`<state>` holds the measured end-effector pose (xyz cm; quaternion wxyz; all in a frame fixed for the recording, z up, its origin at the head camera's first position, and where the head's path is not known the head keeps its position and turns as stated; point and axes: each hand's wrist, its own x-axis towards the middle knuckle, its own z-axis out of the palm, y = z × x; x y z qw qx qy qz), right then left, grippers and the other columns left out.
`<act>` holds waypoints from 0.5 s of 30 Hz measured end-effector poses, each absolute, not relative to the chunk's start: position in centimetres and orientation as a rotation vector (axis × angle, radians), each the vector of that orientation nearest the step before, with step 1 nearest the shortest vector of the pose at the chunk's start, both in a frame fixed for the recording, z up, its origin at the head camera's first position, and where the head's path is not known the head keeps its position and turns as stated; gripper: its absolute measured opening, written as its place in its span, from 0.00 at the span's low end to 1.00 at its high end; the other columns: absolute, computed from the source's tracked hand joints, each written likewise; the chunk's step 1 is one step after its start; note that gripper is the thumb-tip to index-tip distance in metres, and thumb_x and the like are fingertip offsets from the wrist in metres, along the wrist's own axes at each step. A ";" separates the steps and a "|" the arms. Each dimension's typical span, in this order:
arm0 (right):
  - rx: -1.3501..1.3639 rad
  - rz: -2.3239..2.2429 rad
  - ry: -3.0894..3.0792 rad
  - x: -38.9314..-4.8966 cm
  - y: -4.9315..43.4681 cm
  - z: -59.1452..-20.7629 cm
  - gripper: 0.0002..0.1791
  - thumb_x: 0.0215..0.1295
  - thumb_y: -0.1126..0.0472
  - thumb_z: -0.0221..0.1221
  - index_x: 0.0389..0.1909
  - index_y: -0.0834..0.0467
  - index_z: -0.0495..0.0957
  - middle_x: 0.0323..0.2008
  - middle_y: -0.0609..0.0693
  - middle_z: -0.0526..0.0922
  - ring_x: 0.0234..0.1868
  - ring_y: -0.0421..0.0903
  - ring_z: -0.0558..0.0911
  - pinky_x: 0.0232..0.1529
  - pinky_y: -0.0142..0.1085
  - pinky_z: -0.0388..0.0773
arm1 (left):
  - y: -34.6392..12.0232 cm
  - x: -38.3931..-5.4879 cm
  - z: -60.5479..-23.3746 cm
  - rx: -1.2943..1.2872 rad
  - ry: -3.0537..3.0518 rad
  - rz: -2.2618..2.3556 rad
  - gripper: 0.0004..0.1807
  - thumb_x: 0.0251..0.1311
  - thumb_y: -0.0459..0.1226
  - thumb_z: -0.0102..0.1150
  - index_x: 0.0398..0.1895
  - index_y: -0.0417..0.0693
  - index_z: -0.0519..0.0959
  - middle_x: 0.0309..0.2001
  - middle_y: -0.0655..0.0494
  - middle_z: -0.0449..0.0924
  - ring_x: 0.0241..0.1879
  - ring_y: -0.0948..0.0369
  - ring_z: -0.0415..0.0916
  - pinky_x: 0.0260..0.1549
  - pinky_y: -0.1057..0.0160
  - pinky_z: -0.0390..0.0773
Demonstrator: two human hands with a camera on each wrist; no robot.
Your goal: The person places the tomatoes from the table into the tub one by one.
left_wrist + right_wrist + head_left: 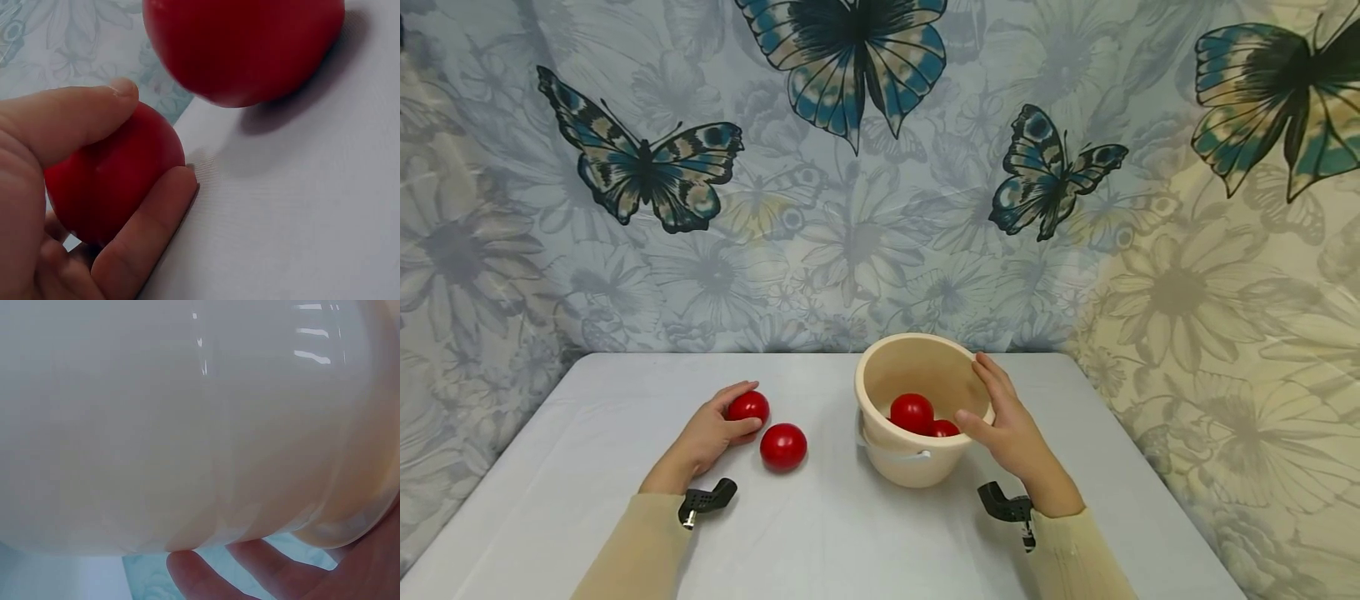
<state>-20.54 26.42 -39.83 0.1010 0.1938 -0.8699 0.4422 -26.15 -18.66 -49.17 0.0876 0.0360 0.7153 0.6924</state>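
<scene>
My left hand [706, 435] holds a glossy red ball [748, 407] on the left side of the table. In the left wrist view, the thumb lies over one side of this ball [119, 175] and the fingers curl under the other. A second red ball [783, 448] sits just to its right, apart from the hand. At right of centre stands a cream bucket [917, 473], with red balls [912, 413] inside. My right hand [1018, 429] grips the bucket's right rim, thumb at the near edge. Fingers [200, 575] touch the outer wall in the right wrist view.
A white cloth covers the table [820, 533]. The bucket's pale handle [902, 455] hangs down on its near side. Behind the table rises a floral backdrop [865, 250] with large butterflies. Black wrist mounts [707, 500] stick out from both sleeves.
</scene>
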 end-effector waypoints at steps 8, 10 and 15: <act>0.571 1.298 -2.569 -20.6 26.5 -40.0 0.46 0.66 0.51 0.64 0.77 0.64 0.53 0.78 0.51 0.46 0.75 0.60 0.51 0.65 0.65 0.58 | -18.8 -25.7 -49.5 0.162 2.192 1.995 0.37 0.60 0.28 0.67 0.73 0.44 0.65 0.67 0.36 0.59 0.64 0.38 0.60 0.44 0.53 0.84; 0.558 1.299 -2.573 -20.6 26.5 -40.0 0.46 0.66 0.50 0.64 0.77 0.64 0.53 0.78 0.50 0.46 0.75 0.60 0.51 0.65 0.65 0.60 | -18.8 -25.7 -49.5 0.179 2.190 1.995 0.37 0.61 0.28 0.66 0.73 0.42 0.65 0.67 0.35 0.60 0.63 0.38 0.60 0.44 0.53 0.84; 0.565 1.314 -2.568 -20.6 26.4 -40.0 0.46 0.66 0.51 0.64 0.77 0.64 0.53 0.78 0.50 0.46 0.75 0.60 0.51 0.65 0.64 0.60 | -18.8 -25.5 -49.3 0.154 2.184 2.010 0.37 0.62 0.29 0.66 0.73 0.41 0.64 0.67 0.34 0.60 0.63 0.37 0.60 0.44 0.52 0.84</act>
